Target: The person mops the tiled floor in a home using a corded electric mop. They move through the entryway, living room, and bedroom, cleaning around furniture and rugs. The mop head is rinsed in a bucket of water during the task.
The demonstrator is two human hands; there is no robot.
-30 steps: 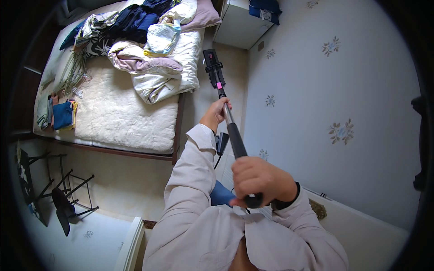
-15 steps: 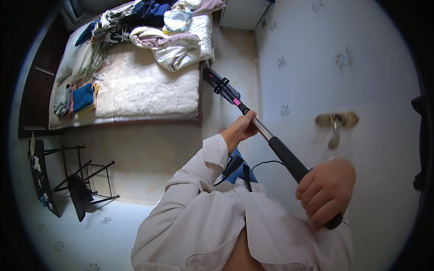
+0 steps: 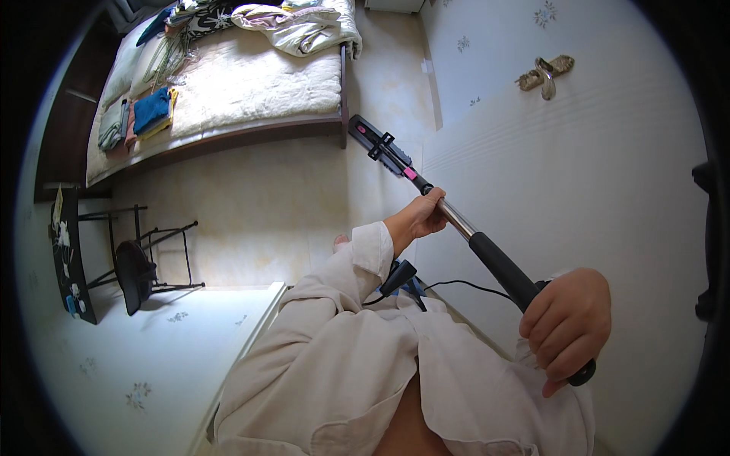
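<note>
A flat mop (image 3: 504, 266) with a steel pole and a black foam grip runs diagonally across the view. Its dark, narrow head (image 3: 370, 139), with a pink tab near it, rests on the floor by the bed's corner. My left hand (image 3: 423, 216) is wrapped round the steel part of the pole, low down near the head. Up at the black grip's end, my right hand (image 3: 569, 323) is closed in a fist round the handle. A black device (image 3: 398, 277) with a thin cable hangs in front of my pale shirt, between my arms.
A bed (image 3: 266, 87) with a fleecy white cover stands at the far left, carrying folded clothes (image 3: 154, 110) and rumpled bedding (image 3: 304, 29). A black folding chair (image 3: 135, 275) stands beside a narrow dark table (image 3: 68, 251) at left. On the right is a door handle (image 3: 546, 76).
The bed and door handle sit higher in view, as I have shifted back from them. The mop head has come away from the bed's corner. Both hands keep their grip.
</note>
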